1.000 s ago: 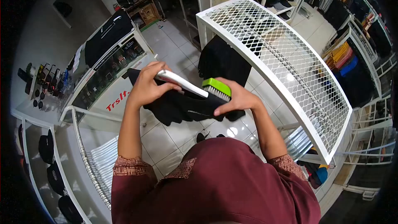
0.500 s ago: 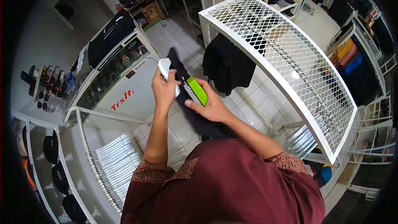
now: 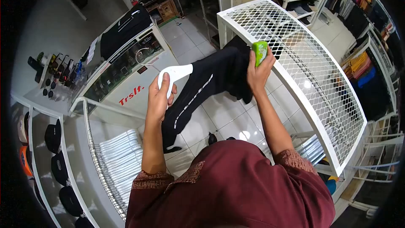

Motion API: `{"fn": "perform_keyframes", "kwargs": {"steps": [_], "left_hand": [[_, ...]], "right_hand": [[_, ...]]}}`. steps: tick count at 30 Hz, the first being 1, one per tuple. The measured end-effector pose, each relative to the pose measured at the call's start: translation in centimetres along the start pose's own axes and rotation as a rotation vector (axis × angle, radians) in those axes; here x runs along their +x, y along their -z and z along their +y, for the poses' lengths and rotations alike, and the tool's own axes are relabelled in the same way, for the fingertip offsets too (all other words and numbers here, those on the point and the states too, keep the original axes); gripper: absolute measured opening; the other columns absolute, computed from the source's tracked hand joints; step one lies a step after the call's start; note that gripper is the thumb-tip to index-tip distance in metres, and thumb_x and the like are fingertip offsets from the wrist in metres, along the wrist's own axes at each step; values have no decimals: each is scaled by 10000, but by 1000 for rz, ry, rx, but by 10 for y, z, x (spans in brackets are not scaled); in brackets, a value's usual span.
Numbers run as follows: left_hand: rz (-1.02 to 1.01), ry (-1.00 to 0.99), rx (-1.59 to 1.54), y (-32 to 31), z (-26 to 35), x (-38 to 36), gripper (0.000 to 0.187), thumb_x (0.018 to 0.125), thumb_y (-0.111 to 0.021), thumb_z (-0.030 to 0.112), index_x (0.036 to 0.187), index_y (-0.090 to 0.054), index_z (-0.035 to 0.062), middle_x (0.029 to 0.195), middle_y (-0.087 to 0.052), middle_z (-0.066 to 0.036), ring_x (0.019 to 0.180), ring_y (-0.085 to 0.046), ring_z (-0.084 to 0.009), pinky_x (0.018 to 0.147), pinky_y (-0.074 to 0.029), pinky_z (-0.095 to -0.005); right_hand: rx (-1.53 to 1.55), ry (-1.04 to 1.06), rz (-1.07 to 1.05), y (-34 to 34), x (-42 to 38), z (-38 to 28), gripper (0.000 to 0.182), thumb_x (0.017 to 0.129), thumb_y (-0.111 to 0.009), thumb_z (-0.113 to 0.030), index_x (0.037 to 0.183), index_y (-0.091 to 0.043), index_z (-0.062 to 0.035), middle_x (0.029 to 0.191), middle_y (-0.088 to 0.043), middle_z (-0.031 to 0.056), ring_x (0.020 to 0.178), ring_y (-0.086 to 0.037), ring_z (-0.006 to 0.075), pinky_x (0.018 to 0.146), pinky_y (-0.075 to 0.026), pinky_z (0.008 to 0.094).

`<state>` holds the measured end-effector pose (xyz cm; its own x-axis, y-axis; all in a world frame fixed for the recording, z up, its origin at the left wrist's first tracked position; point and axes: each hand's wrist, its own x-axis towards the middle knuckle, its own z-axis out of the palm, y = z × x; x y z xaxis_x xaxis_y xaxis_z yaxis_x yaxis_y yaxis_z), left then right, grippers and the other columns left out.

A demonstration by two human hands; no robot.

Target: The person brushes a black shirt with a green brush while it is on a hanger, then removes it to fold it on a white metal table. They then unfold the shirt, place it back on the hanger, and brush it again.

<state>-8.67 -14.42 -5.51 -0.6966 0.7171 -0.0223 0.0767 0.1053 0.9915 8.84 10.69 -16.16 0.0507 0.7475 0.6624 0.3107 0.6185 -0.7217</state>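
My left hand (image 3: 159, 95) is closed on a white hanger (image 3: 179, 72) whose metal hook points up and to the left. A black garment (image 3: 202, 85) with white lettering along it hangs from the hanger and spreads out to the right. My right hand (image 3: 259, 74) grips a green brush (image 3: 260, 51) at the near edge of the white mesh rack, close to the garment's right side. The brush's bristles are hidden in this view.
The white mesh-topped rack (image 3: 291, 71) stands at the right. A counter (image 3: 126, 82) with red lettering is at the left, with stacked white hangers (image 3: 120, 154) below. Black caps (image 3: 61, 168) sit on a shelf at the far left.
My right hand has moved right and up with the brush, away from my left hand. The garment is now spread wide, its lettering visible, and the hanger has turned so its hook shows.
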Motion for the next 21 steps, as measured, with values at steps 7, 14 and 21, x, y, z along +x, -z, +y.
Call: {"fn": "perform_keyframes", "kwargs": {"steps": [7, 14, 21], "left_hand": [[-73, -21, -28, -14, 0, 2, 431, 1094, -473, 417, 1213, -613, 27, 696, -547, -10, 473, -402, -43, 419, -312, -204], [-97, -88, 3, -2, -1, -7, 421, 1096, -467, 417, 1186, -622, 36, 703, -550, -1, 470, -395, -33, 419, -305, -191], [-27, -295, 178, -6, -8, -16, 197, 903, -772, 66, 1056, -686, -24, 914, -719, -47, 828, -632, -89, 772, -519, -267]], "right_hand": [[330, 354, -489, -3, -83, -88, 771, 777, -813, -267, 1436, -490, -31, 1209, -553, 223, 1069, -592, 411, 913, -527, 453], [55, 124, -196, 1, -35, -46, 779, 837, -776, -294, 1469, -422, -8, 1209, -516, 241, 1073, -579, 447, 913, -519, 490], [83, 196, -166, 36, -21, -66, 679, 907, -749, -279, 1453, -460, 4, 1188, -533, 245, 1097, -578, 419, 925, -490, 468]]}}
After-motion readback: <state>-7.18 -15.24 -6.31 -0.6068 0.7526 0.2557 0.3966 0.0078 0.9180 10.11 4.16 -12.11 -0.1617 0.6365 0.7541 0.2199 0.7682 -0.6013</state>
